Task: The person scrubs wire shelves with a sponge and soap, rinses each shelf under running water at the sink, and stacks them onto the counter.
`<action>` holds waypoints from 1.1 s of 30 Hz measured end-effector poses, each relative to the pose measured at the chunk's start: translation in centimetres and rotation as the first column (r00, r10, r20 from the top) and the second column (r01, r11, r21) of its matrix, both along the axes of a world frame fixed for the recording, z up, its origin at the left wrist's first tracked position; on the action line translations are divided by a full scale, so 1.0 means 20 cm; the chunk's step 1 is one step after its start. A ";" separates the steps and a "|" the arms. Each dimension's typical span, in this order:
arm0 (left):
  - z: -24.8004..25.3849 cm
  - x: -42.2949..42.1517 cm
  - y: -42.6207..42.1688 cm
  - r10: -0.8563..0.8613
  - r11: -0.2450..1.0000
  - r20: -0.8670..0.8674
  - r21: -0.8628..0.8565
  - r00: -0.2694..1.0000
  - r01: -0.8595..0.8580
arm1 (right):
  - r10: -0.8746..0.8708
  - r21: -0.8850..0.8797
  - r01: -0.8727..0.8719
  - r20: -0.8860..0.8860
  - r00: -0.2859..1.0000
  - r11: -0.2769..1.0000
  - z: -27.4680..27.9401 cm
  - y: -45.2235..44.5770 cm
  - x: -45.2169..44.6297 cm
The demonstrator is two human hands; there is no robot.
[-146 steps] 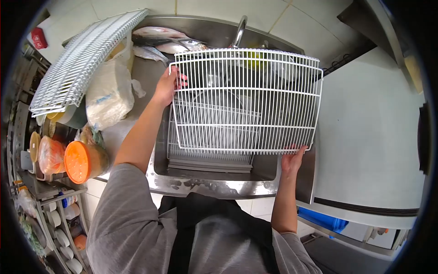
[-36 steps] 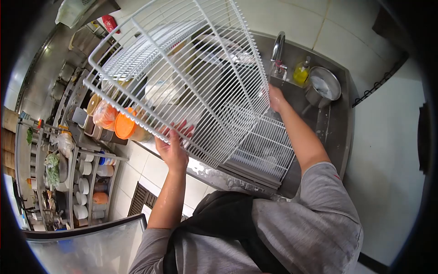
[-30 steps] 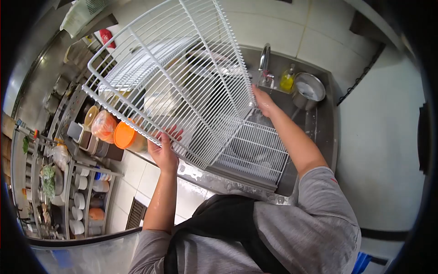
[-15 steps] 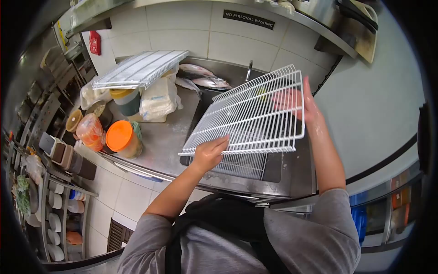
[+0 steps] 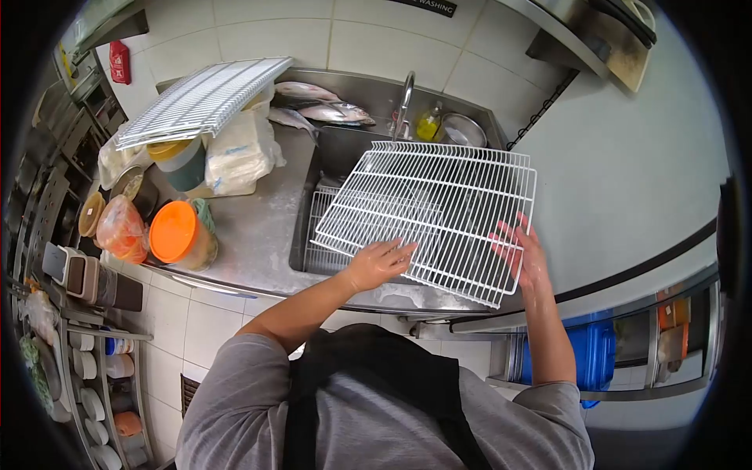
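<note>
A white wire rack (image 5: 446, 211) is held tilted over the steel sink (image 5: 304, 227). My left hand (image 5: 379, 265) grips its near edge, with fingers lying over the wires. At the rack's right end my right hand (image 5: 523, 247) has its fingers behind the wires and its thumb by the edge, closed on the rack. Beneath it, a second white rack (image 5: 329, 205) lies in the sink, partly hidden. More white racks (image 5: 207, 102) rest on top of tubs and a bagged block (image 5: 239, 153) on the left counter.
Several fish (image 5: 333, 112) lie behind the sink, left of the faucet (image 5: 405, 102). A yellow soap bottle (image 5: 428, 124) and metal pot (image 5: 462, 131) stand to its right. An orange-lidded tub (image 5: 174, 231) is on the left counter. A blue bin (image 5: 591, 352) is below at right.
The held rack has swung from the left to over the sink and now leans lower. Over the last half second, my right hand has come down and nearer my body. The view has shifted.
</note>
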State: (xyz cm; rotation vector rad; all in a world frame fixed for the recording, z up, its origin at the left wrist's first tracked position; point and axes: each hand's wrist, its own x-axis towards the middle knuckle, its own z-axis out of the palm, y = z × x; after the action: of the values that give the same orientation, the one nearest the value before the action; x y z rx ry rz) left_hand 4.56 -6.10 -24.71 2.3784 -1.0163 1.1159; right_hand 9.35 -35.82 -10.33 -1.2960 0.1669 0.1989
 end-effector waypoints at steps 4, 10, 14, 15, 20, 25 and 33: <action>-0.03 0.10 -0.01 -0.117 0.979 -0.542 0.076 0.832 0.188 | 0.022 -0.105 -0.014 0.080 0.997 0.994 0.02 -0.02 0.05; -0.31 0.64 -0.01 0.111 0.894 -0.776 -0.196 0.621 -0.404 | 0.060 -0.134 -0.048 0.084 0.995 0.990 -0.01 -0.03 0.18; -0.28 1.14 0.06 0.229 0.645 -0.826 -0.268 0.515 -0.716 | 0.058 -0.164 -0.045 0.073 0.996 0.985 -0.03 0.01 0.28; -0.24 1.23 0.08 0.245 0.594 -0.838 -0.268 0.488 -0.759 | 0.075 -0.167 -0.061 0.075 0.994 0.984 -0.03 0.02 0.30; -0.14 1.62 -0.04 0.175 0.446 -0.924 -0.234 0.341 -0.864 | 0.051 -0.160 -0.039 0.073 0.996 0.986 -0.07 0.13 0.42; -0.08 1.65 -0.15 0.205 0.716 -0.830 -0.235 0.519 -0.658 | 0.033 -0.141 -0.026 0.050 0.998 0.990 -0.12 0.18 0.58; -0.46 1.66 0.30 0.349 0.680 -0.646 -0.323 0.679 -0.658 | 0.037 -0.123 -0.036 0.010 0.999 0.992 -0.18 0.24 0.61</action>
State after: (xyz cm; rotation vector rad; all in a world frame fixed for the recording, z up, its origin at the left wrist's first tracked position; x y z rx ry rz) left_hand 37.76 -0.03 -33.99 2.3071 0.2130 0.6564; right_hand 21.48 -31.11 -13.91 -1.4230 0.1466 0.2141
